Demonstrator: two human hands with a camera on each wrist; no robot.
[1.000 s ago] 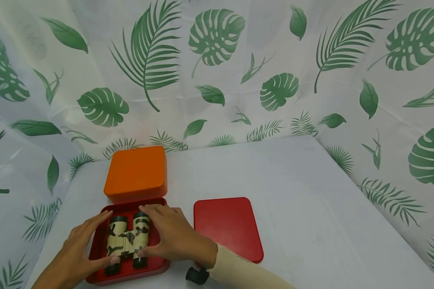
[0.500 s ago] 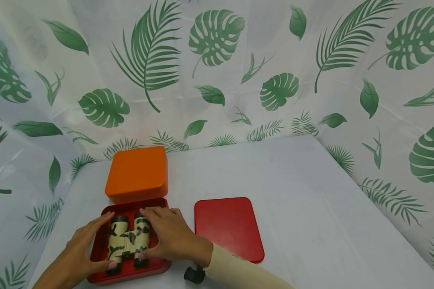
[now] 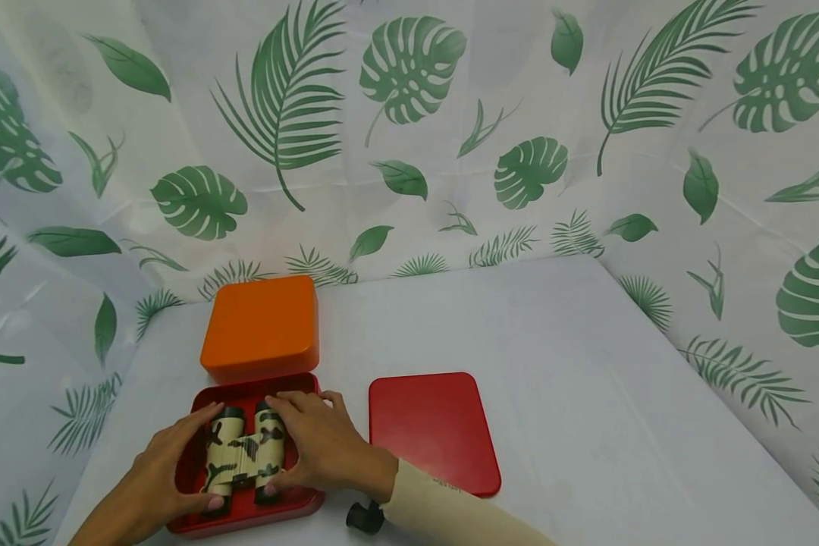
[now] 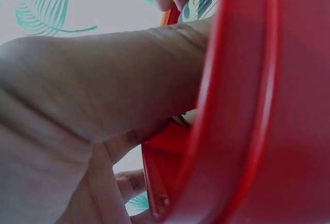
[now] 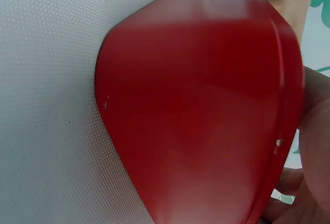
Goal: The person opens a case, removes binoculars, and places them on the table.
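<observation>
A pair of camouflage-patterned binoculars [image 3: 246,459] lies inside a red box [image 3: 280,514] at the front left of the table. My left hand [image 3: 153,474] grips the left barrel, fingers at its far end and thumb at its near end. The right barrel is held likewise by my right hand [image 3: 327,444], which reaches in over the box's right wall. In the left wrist view the red wall [image 4: 242,100] hides most of the binoculars and the left thumb's tip. Only the box's outer side [image 5: 191,100] and parts of the right hand [image 5: 314,131] show in the right wrist view.
An orange box [image 3: 262,326] stands right behind the red one. To the right lies a flat red lid [image 3: 433,432]. A small black object [image 3: 365,518] sits near the right wrist. Leaf-printed curtains [image 3: 409,189] close off the back and sides of the white table [image 3: 553,364].
The left hand's fingers have drawn slightly right, closer over the left barrel. The binoculars stay in the red box, and the right hand keeps its hold almost unchanged.
</observation>
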